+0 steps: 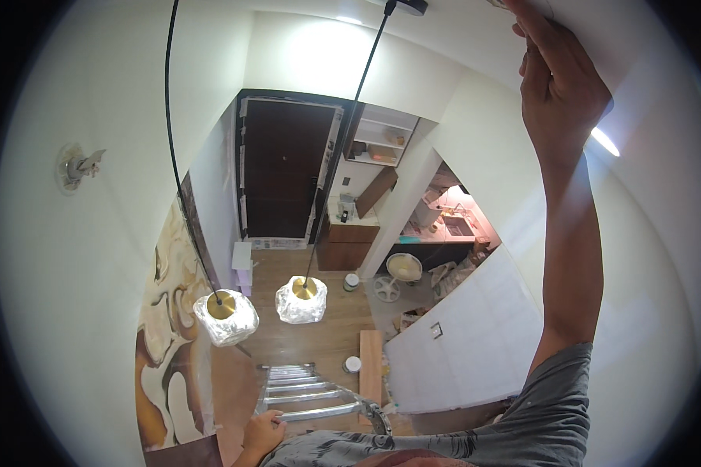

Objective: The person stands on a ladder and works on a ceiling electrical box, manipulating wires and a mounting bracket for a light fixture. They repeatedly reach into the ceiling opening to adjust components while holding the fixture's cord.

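My right arm reaches up high on the right, and my right hand (562, 78) is at the ceiling with its back toward me. One finger stretches to the ceiling beside a small rough patch (497, 3), cut off by the upper edge. The other fingers are bent close together; whatever they may hold is hidden. Low down, my left hand (263, 432) is closed on the upper part of a silver metal ladder (308, 395), its fingers bent over the edge. The ladder's rungs run down toward the wooden floor.
Two glass pendant lamps (226, 317) (301, 300) hang on black cords to my left front. Below are a dark door (284, 167), a brown cabinet (349, 245), a long wooden board (371, 366) and white buckets (353, 364). A wall fitting (74, 167) projects at far left.
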Available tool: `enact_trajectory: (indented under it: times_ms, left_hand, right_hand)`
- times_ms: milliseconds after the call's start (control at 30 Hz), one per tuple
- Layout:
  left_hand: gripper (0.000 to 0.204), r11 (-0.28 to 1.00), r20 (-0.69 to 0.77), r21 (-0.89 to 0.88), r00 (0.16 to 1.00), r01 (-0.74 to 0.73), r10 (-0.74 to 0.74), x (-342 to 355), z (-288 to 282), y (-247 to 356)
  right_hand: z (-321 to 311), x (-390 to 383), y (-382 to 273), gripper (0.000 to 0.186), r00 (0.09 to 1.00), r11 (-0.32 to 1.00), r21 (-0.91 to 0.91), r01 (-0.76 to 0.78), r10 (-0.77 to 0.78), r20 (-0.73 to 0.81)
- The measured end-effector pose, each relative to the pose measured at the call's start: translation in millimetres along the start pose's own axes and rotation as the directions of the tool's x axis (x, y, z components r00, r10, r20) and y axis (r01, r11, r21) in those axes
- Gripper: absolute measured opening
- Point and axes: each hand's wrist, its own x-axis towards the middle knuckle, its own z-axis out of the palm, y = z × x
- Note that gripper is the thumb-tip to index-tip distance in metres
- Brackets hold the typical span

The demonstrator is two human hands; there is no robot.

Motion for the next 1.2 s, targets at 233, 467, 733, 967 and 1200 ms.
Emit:
enact_trajectory:
  times_ms: [233, 467, 733, 967, 1200]
  left_hand:
    - [0.034, 0.998, 0.005, 0.062, 1.0, -0.029, 0.028, -0.7, -0.8, 3.4]
    - [0.036, 0.998, 0.038, 0.065, 0.999, 0.023, -0.026, -0.5, -4.7, 9.6]
    - [0.037, 0.993, 0.063, 0.121, 0.998, 0.014, -0.021, 1.6, 6.2, -13.9]
    - [0.034, 0.988, -0.061, -0.048, 0.987, 0.145, -0.148, 7.7, 7.2, -16.8]
    - [0.033, 0.986, -0.079, 0.043, 0.985, 0.16, -0.156, 5.0, 6.0, -3.8]
  right_hand:
    - [-6.5, 6.7, -8.3, 0.034, 0.996, 0.99, -0.138, 0.009, 0.004, 0.094]
    - [-20.0, 26.3, -17.1, 0.039, 0.955, 0.968, -0.23, 0.096, -0.025, 0.294]
    - [6.5, -47.5, 14.0, 0.039, 0.65, 0.857, -0.453, 0.244, 0.202, 0.733]
    - [-20.5, -15.7, -27.5, 0.045, 0.937, 0.974, -0.178, -0.138, 0.186, 0.297]
    - [-2.0, -0.6, -9.9, 0.042, 0.996, 0.998, -0.061, 0.014, -0.009, 0.089]
